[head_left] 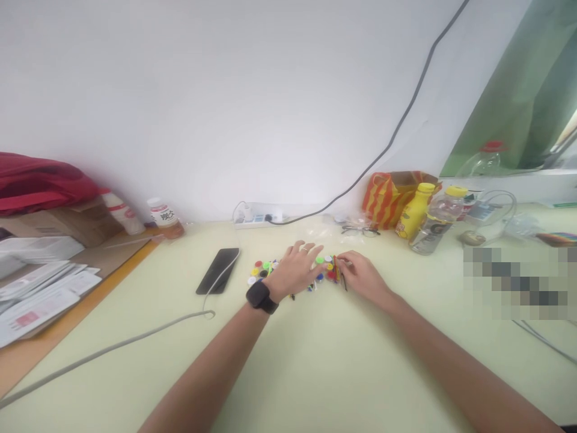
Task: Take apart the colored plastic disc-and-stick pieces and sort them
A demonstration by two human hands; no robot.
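Observation:
A scatter of small coloured discs (264,268) and thin sticks lies on the pale yellow table (315,361). My left hand (295,269), with a black watch (261,296) on its wrist, rests over the discs with fingers stretched out and apart. My right hand (360,273) sits just to the right, fingers pinched on a thin dark stick (343,280) beside a small bundle of coloured sticks (335,269).
A black phone (218,270) with a grey cable lies left of the discs. A power strip (256,220) sits at the wall. Bottles (430,225), glasses (359,230) and an orange striped bag (387,195) stand at the back right. Boxes and papers (40,288) fill the left.

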